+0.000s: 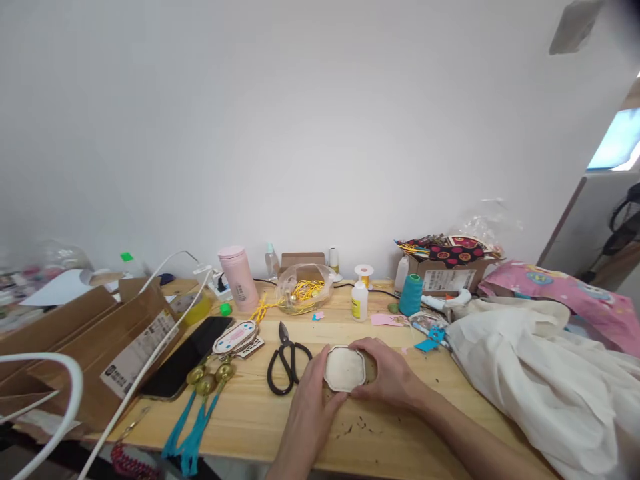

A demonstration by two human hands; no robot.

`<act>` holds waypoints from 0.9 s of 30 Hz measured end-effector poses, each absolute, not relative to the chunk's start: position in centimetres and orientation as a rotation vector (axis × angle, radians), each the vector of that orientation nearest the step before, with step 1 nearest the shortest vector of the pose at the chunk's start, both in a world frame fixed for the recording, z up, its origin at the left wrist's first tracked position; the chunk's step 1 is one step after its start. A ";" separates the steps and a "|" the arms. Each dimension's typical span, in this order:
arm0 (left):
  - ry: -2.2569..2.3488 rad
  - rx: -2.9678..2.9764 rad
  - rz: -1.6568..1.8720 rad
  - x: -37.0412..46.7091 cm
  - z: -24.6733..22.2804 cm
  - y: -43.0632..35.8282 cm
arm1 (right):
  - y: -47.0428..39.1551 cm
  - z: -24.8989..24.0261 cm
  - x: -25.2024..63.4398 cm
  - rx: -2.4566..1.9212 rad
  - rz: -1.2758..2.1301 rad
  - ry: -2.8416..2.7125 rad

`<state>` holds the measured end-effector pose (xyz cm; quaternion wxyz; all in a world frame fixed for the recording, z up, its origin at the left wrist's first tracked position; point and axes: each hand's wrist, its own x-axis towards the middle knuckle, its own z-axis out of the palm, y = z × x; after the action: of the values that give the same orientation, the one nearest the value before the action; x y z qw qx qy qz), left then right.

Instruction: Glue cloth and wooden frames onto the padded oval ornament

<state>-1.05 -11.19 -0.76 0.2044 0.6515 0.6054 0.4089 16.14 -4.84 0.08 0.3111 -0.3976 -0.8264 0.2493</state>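
Observation:
A small off-white, shallow piece with a raised rim and scalloped corners is held just above the wooden table. My left hand grips its left side, thumb along the lower edge. On the right side, the fingers of my right hand curl round its edge. What the piece is for cannot be told. Black-handled scissors lie left of my left hand. Further left is a decorated oblong tag on yellow cord, with gold bells and blue tassels near it.
A phone and an open cardboard box are at left. Behind stand a pink tumbler, a bag of yellow cord, a glue bottle and a teal thread cone. White cloth covers the right side. A white cable crosses the left.

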 end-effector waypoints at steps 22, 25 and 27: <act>1.371 1.168 0.946 -0.8 1.3 -4.3 | -1.3 0.9 14.7 -0.978 0.126 -2.360; 1.399 1.167 0.937 -0.6 1.3 -4.1 | -1.3 0.6 14.2 -0.927 0.016 -2.382; 1.382 1.151 0.925 -0.6 1.2 -4.1 | -1.4 0.2 14.0 -0.892 -0.050 -2.349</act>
<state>-0.65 -4.06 1.23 0.5305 0.4825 0.5792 0.3877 14.00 -1.41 0.22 0.3090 -0.3375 -0.8889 -0.0188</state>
